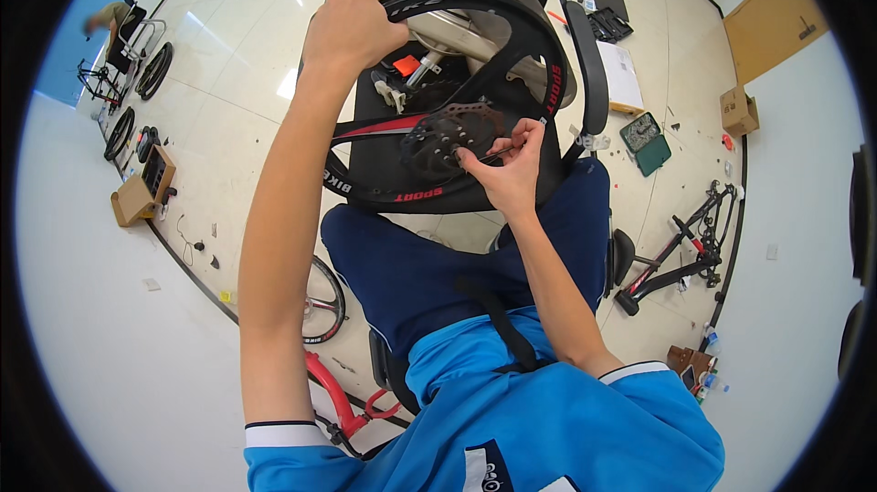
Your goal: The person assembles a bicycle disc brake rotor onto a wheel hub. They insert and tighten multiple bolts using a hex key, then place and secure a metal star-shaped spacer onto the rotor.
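Wheel (384,127), over the chair seat (373,161) with its lower side near the front edge, is wrapped at its top by the left hand (356,31); the right hand (508,163) pinches something thin, too small to name, at the disc (437,143). Work on the disc's fastening seems in hand; next probably calls for a steady left grip and precise fingertip control.

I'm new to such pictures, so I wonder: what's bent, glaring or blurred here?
Head view: the right wall curves at its base; light streaks glare off the floor; wheel, left hand and right hand look fairly sharp; a patch over the far person is blurred.
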Demonstrator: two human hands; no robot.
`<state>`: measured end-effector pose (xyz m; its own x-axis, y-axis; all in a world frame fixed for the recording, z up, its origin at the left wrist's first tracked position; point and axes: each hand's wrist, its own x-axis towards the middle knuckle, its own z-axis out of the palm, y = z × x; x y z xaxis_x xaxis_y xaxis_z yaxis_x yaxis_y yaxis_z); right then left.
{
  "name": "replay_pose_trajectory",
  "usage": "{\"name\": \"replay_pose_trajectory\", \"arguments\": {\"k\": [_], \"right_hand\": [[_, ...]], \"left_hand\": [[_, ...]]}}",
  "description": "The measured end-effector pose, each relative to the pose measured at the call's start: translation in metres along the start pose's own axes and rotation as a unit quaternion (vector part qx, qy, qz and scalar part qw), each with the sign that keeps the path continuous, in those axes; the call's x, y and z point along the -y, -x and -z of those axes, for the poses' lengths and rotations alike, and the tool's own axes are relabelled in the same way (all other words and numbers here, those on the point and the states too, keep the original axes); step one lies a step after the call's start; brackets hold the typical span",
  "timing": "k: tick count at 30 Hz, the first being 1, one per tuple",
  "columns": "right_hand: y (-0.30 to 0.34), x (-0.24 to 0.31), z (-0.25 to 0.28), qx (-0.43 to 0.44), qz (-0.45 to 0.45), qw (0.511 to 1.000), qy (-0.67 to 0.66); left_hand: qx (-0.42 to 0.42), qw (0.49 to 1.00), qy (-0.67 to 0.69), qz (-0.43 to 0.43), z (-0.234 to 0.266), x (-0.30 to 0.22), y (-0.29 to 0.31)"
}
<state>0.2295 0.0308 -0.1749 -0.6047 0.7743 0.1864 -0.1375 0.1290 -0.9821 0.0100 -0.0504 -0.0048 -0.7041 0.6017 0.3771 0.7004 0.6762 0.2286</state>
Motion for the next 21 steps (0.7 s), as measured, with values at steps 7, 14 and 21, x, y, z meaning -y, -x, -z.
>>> {"name": "replay_pose_trajectory", "arguments": {"k": [7, 14, 21], "right_hand": [[-0.002, 0.003, 0.006, 0.014, -0.057, 0.992, -0.113], [0.004, 0.020, -0.009, -0.114, -0.133, 0.964, -0.199], [-0.016, 0.025, 0.023, -0.166, -0.227, 0.854, -0.438]], "left_hand": [[0.020, 1.000, -0.004, 0.008, 0.001, -0.005, -0.002], [0.003, 1.000, -0.002, -0.016, -0.003, -0.011, -0.002], [0.011, 1.000, -0.005, -0.008, 0.002, -0.012, 0.003]]}}
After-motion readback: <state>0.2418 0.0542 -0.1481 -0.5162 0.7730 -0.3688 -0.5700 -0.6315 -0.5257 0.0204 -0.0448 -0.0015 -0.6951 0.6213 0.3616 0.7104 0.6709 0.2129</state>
